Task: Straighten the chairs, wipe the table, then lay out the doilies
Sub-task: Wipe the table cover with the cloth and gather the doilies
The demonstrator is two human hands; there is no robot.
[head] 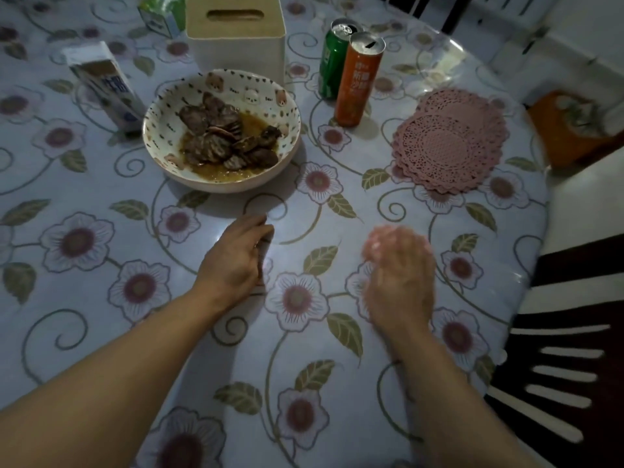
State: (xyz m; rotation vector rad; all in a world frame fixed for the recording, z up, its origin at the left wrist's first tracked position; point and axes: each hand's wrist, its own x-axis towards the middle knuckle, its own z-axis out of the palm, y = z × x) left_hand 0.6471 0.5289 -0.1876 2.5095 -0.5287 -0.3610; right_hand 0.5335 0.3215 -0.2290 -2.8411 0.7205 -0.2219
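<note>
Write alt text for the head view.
Two bare hands, left and right, hover low over a floral table, the right blurred. Beyond them sit a bowl of sliced meat, two cans and a stack of pink doilies.

Behind the bowl a tissue box is set; cans and doilies are placed to its right, a carton to its left.

Round table under a glossy floral plastic cover. Directly on it: white bear-print bowl of sliced meat in sauce, beige tissue box behind the bowl, tilted blue-white carton left, green can touching orange can, stack of pink paper lace doilies right, near the edge.
</note>
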